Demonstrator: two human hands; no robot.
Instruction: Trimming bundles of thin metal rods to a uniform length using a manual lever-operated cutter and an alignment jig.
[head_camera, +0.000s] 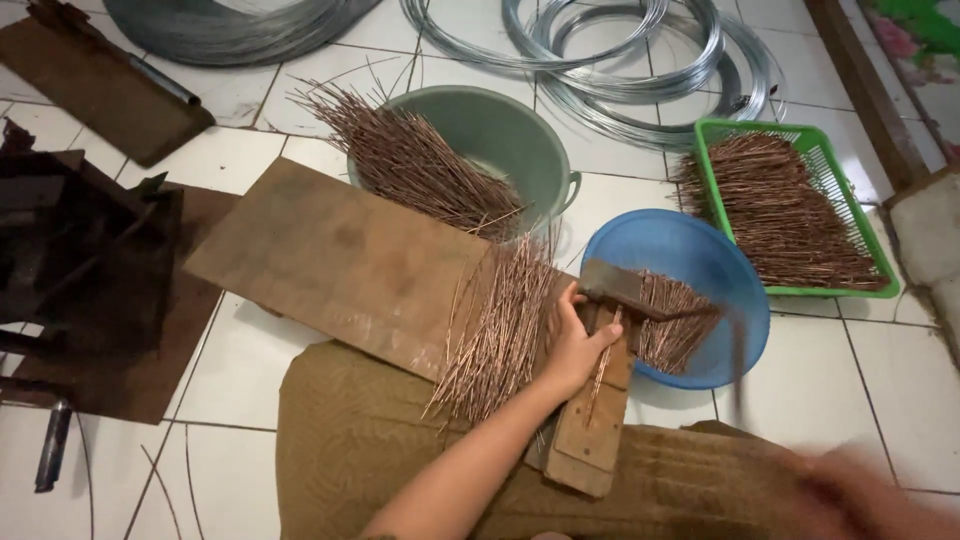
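Pinching one thin copper rod (603, 368) against the small wooden block (597, 420), the left hand (575, 350) is curling shut around it near the blue basin's (690, 250) near rim. The right hand (880, 500) is blurring at the lower right corner; its grip I cannot tell. Rods like these are probably light, stiff and bendable, best held mid-length. Counting: one blue basin, one green tub (510, 130), one green basket (840, 170), three rod heaps.

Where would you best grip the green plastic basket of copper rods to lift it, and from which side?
Grip the green basket by its raised rim, probably at both short ends. Come from above and outside, since the copper rods fill the inside and the blue bowl crowds its left corner.
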